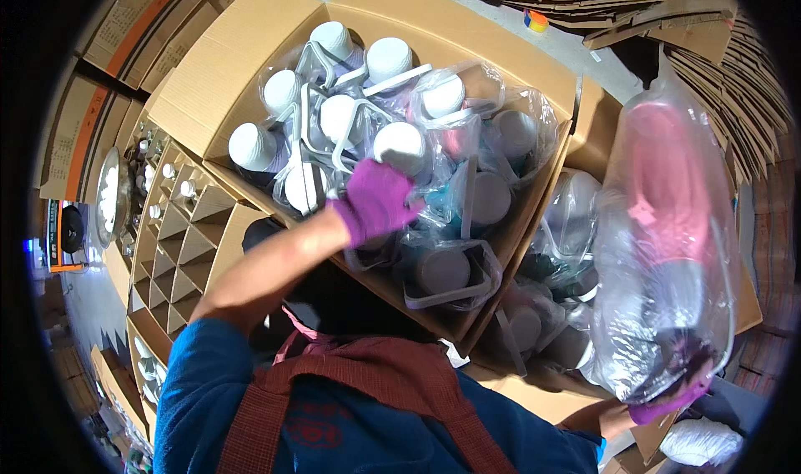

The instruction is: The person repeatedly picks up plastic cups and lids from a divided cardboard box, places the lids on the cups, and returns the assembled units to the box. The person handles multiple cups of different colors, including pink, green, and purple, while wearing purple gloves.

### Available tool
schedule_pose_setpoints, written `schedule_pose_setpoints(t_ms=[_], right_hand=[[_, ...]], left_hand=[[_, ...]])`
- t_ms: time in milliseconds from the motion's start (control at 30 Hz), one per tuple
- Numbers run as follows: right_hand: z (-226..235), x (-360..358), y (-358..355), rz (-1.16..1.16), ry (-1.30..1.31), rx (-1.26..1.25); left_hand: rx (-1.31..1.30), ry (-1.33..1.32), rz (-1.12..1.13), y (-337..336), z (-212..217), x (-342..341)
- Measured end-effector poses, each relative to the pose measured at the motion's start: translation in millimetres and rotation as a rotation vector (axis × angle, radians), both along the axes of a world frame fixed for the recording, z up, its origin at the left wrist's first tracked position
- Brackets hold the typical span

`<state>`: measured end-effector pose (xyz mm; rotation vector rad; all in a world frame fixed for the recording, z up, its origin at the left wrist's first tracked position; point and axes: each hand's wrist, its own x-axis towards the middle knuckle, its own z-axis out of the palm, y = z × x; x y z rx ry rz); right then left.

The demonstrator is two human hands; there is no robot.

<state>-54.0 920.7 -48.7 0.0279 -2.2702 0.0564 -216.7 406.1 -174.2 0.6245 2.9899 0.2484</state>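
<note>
With my left hand (380, 199) pressing the bagged bottles (400, 144) down in the cardboard box (225, 65), my right hand (667, 403) gripped the pink bagged bottle (667, 249) from below, which I judged best lowered upright into a gap.

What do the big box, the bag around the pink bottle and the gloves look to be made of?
Big box: corrugated cardboard, matte brown with folded flaps. Bag in the right hand: thin clear plastic, glossy and crinkled. Glove on the left hand: purple, probably knit fabric; weave too blurred to confirm.
</note>
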Motion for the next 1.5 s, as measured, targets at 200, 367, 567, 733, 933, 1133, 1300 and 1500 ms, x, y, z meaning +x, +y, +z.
schedule_pose_setpoints(t_ms=[200, 367, 567, 733, 933, 1133, 1300, 1500], right_hand=[[-32.5, -18.3, -1.5, -0.026, 0.008, -0.110], [-36.7, -35.2, -21.8, -0.010, 0.102, -0.036], [-34.0, -47.7, -49.2, 0.248, -0.003, -0.705], [-4.3, -3.9, -46.7, 0.260, -0.021, -0.950], [-5.6, 18.0, -8.2, 0.361, -0.161, -0.861], [10.9, -10.4, -63.9, 0.475, 0.202, -0.586], [20.6, -54.8, -129.0, 0.547, 0.289, -0.737], [11.0, -121.1, -115.3, 0.725, 0.155, -0.657]], left_hand=[[-0.013, 0.283, 0.645, -77.3, -45.8, -56.8], [0.071, -0.017, 0.564, 14.8, -41.6, -44.4], [0.454, 0.080, 0.723, -35.9, -83.6, -52.0], [0.741, 0.167, 0.517, -117.8, 116.5, -28.1], [1.820, 0.043, 0.641, -331.5, 52.3, 128.0], [1.838, 0.647, 0.925, -310.3, -48.2, 289.9], [0.813, 0.765, 1.283, -336.2, -122.9, 413.9], [-0.324, 0.813, 1.835, -420.0, -123.6, 595.1]])
